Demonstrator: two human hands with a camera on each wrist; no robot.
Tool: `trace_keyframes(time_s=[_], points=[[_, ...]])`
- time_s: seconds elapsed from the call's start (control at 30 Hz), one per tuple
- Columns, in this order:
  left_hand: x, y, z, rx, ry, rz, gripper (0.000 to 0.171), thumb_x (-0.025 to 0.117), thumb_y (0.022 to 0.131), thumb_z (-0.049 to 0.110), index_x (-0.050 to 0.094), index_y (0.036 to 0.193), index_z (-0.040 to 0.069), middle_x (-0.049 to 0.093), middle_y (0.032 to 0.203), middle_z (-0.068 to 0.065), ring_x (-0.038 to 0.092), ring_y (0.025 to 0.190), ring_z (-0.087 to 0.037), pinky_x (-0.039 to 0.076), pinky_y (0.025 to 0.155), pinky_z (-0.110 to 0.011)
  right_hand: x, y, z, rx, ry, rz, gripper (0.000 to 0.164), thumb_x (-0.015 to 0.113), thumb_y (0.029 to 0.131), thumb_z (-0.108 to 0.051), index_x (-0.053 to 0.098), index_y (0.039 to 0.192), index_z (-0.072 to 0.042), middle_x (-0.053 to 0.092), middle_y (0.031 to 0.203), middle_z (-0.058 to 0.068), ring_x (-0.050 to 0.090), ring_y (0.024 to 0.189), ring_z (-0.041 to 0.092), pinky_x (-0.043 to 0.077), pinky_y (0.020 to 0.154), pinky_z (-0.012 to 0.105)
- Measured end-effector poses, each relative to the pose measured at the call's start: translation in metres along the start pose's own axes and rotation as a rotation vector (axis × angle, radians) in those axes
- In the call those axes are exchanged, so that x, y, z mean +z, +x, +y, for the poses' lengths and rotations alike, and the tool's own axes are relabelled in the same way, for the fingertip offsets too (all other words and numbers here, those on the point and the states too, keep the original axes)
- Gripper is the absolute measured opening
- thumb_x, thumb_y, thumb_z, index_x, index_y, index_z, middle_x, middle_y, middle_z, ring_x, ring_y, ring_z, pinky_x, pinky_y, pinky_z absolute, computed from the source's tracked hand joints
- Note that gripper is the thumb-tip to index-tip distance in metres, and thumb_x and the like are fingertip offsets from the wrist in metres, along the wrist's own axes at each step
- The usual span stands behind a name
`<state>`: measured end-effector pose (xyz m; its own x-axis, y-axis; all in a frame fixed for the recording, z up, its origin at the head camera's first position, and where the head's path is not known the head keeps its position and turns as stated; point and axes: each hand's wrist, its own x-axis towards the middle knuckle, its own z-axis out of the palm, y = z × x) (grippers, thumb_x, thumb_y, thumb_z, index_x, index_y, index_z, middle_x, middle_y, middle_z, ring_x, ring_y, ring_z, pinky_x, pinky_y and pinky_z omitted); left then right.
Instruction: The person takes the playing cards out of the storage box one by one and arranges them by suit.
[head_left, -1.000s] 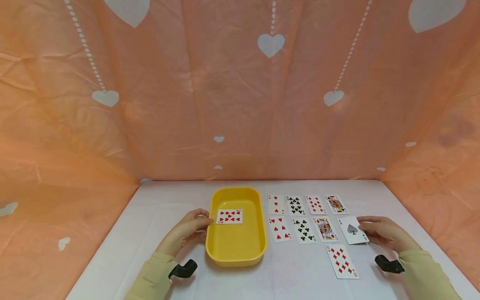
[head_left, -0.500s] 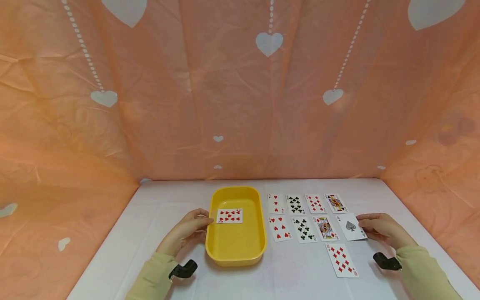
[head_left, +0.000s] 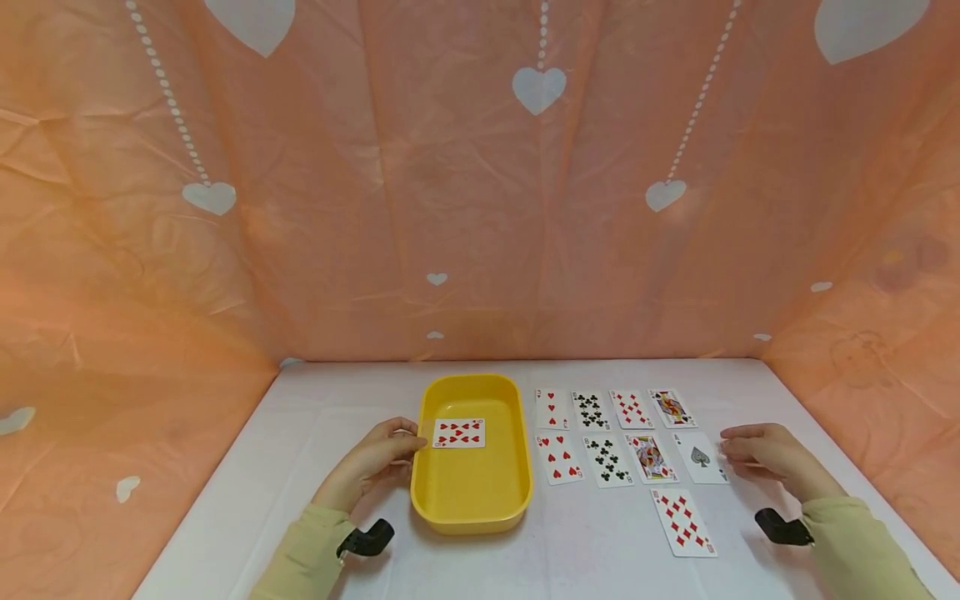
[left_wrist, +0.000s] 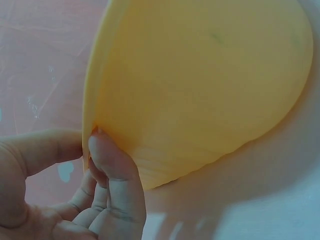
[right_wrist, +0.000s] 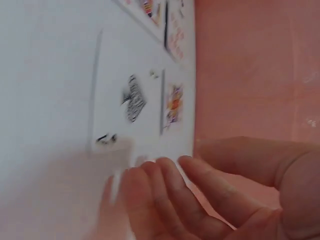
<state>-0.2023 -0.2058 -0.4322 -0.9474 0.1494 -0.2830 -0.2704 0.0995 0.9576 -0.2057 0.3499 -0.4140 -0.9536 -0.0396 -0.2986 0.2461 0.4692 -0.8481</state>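
Note:
My left hand (head_left: pixel 378 458) pinches the left rim of a yellow plastic tray (head_left: pixel 468 496). The left wrist view shows thumb and fingers (left_wrist: pixel 117 165) on either side of the tray's edge (left_wrist: pixel 200 75). Inside the tray a hearts playing card (head_left: pixel 459 433) lies face up. The ace of spades (head_left: pixel 701 458) lies flat at the right end of the near row of cards. Just right of it hovers my right hand (head_left: pixel 772 457), fingers loosely bent and holding nothing. In the right wrist view the fingers (right_wrist: pixel 172 195) stand apart from the ace (right_wrist: pixel 132 100).
More face-up cards form two rows right of the tray, among them a three of hearts (head_left: pixel 552 409), a six of hearts (head_left: pixel 559 458) and face cards (head_left: pixel 672 408). A diamonds card (head_left: pixel 684 523) lies nearer the front. Orange cloth walls (head_left: pixel 480 250) border the white table (head_left: pixel 592 567).
My right hand has let go of the ace of spades, which was tilted up and now lies flat beside the king. The hand has drawn slightly right. My left hand and the tray stay put.

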Motion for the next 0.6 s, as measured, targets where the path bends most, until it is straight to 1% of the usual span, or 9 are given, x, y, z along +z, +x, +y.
trace_keyframes(time_s=[0.03,0.1,0.17,0.23,0.33,0.47,0.6], points=[[0.000,0.000,0.000,-0.001,0.000,0.001,0.031,0.061,0.091,0.008,0.045,0.113,-0.006,0.063,0.087,-0.013,0.057,0.066,-0.017,0.049,0.056,-0.025,0.001,-0.001,-0.003,-0.010,-0.015,0.009,0.046,0.058,0.093,-0.011,0.044,0.124,0.020,0.066,0.095,0.008,0.063,0.079,0.014,0.055,0.071,0.031],[0.001,0.000,0.000,-0.001,-0.001,0.000,0.031,0.061,0.090,0.008,0.045,0.113,-0.006,0.062,0.086,-0.012,0.057,0.066,-0.016,0.049,0.055,-0.025,0.005,-0.002,-0.011,-0.062,-0.016,0.000,0.047,0.055,0.095,-0.012,0.041,0.127,0.020,0.064,0.106,0.017,0.064,0.085,0.015,0.055,0.075,0.032],[0.000,-0.001,0.000,0.000,-0.004,0.002,0.032,0.061,0.090,0.008,0.044,0.113,-0.006,0.062,0.084,-0.011,0.057,0.065,-0.015,0.049,0.056,-0.025,0.013,-0.002,-0.022,-0.130,0.016,-0.022,0.048,0.051,0.098,-0.012,0.038,0.128,0.022,0.059,0.116,0.024,0.064,0.091,0.018,0.054,0.079,0.035],[0.000,-0.002,0.000,0.004,-0.006,0.002,0.032,0.061,0.090,0.008,0.044,0.113,-0.006,0.062,0.084,-0.010,0.057,0.065,-0.015,0.049,0.056,-0.025,0.024,-0.002,-0.037,-0.188,0.038,-0.053,0.048,0.050,0.099,-0.014,0.038,0.129,0.021,0.055,0.123,0.026,0.064,0.096,0.020,0.053,0.084,0.037],[0.000,-0.003,-0.001,0.008,-0.007,0.003,0.032,0.061,0.090,0.009,0.045,0.113,-0.006,0.063,0.085,-0.010,0.058,0.066,-0.016,0.049,0.057,-0.025,0.041,-0.001,-0.061,-0.271,0.090,-0.108,0.047,0.048,0.100,-0.015,0.038,0.131,0.020,0.053,0.125,0.025,0.063,0.100,0.021,0.051,0.088,0.040],[0.001,-0.003,-0.001,0.009,0.004,0.016,0.032,0.062,0.090,0.009,0.046,0.113,-0.006,0.064,0.087,-0.012,0.059,0.069,-0.017,0.050,0.058,-0.026,0.065,0.000,-0.096,-0.352,0.118,-0.178,0.045,0.047,0.101,-0.015,0.038,0.132,0.017,0.053,0.126,0.024,0.061,0.101,0.020,0.049,0.092,0.040],[0.001,-0.002,-0.001,0.007,0.021,0.027,0.032,0.062,0.090,0.009,0.046,0.114,-0.006,0.064,0.089,-0.013,0.060,0.071,-0.018,0.050,0.058,-0.026,0.091,0.000,-0.130,-0.402,0.160,-0.272,0.045,0.046,0.101,-0.015,0.038,0.133,0.015,0.051,0.127,0.025,0.060,0.106,0.024,0.047,0.093,0.039]])
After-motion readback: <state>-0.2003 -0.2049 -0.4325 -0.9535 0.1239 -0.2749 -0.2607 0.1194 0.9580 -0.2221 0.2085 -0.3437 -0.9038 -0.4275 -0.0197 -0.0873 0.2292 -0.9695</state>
